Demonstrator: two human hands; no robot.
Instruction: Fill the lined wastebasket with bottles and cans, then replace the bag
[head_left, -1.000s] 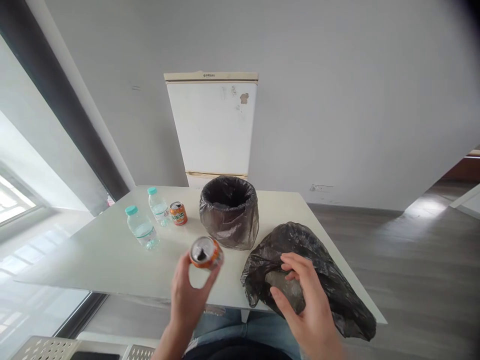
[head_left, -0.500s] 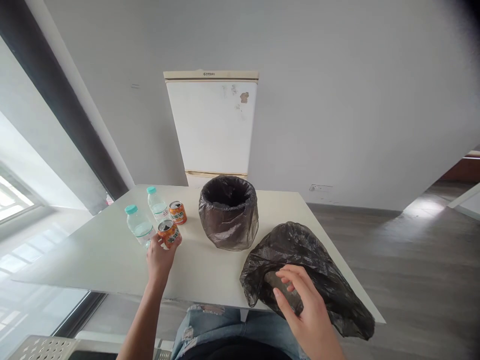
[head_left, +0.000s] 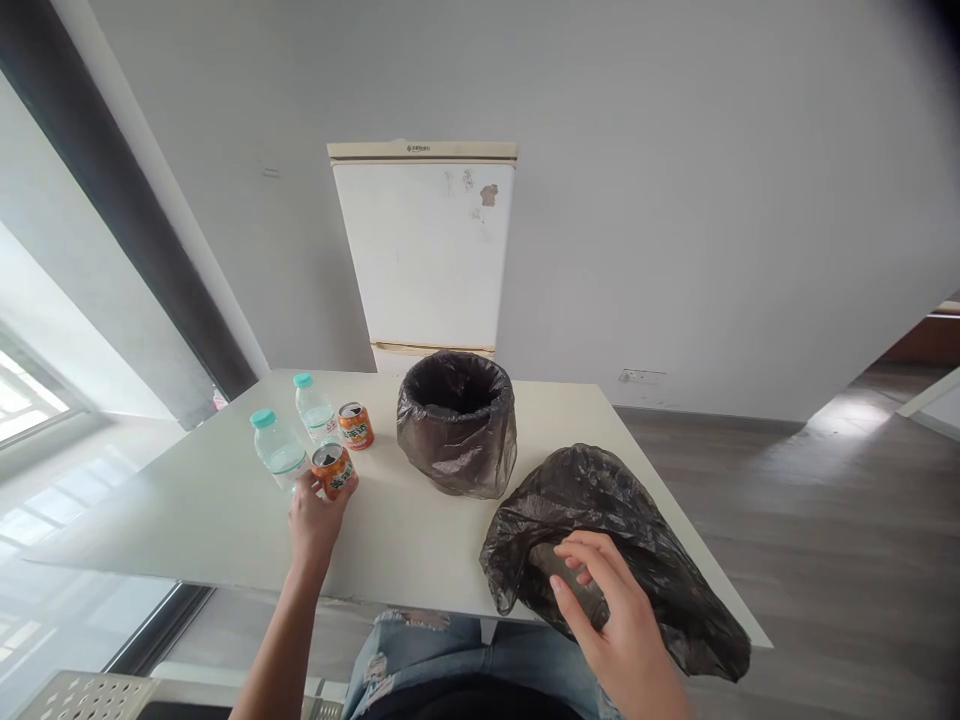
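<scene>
My left hand [head_left: 318,515] grips an orange can [head_left: 334,472] with an open top, low over the left part of the table. A second orange can [head_left: 355,426] stands just behind it. Two clear bottles with teal caps, one nearer [head_left: 280,452] and one farther [head_left: 315,408], stand beside the cans. My right hand [head_left: 607,600] is held with fingers apart and nothing in it, above a crumpled black plastic bag [head_left: 592,500]. In the middle stands a round bin lined with a black bag [head_left: 457,440], its mouth facing up.
The white table [head_left: 405,550] ends close to my legs. Behind it a white fridge [head_left: 427,250] stands against the grey wall. A perforated light-coloured object [head_left: 86,697] is at the bottom left, and grey floor lies to the right.
My left hand has shifted slightly left and toward me with the can. My right hand has barely moved.
</scene>
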